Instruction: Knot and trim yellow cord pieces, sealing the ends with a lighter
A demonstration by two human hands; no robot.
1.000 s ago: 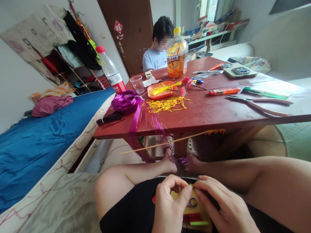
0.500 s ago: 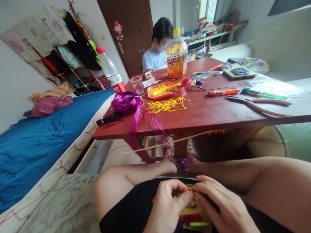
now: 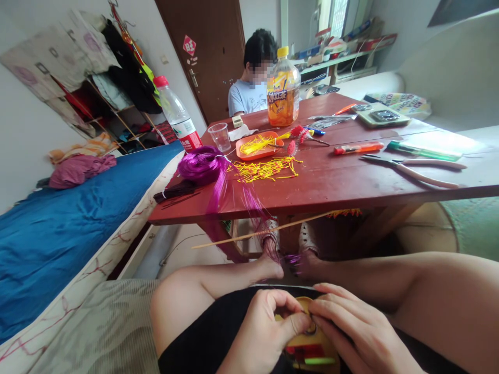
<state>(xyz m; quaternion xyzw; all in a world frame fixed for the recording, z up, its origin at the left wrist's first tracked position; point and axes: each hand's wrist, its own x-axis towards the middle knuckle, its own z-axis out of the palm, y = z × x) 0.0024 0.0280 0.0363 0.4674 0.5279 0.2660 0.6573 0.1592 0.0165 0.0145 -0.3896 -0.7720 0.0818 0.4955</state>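
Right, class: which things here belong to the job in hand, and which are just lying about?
In hand: left hand, right hand, small ring pinched between them, yellow piece on the lap.
Lying about: orange drink bottle, water bottle, plastic cup, pliers, orange tray.

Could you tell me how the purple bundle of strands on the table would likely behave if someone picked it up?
The purple bundle is probably floppy: its loose strands drape over the table edge. It looks light, being thin filaments. Shiny and unbound at that end, strands may slip or tangle.
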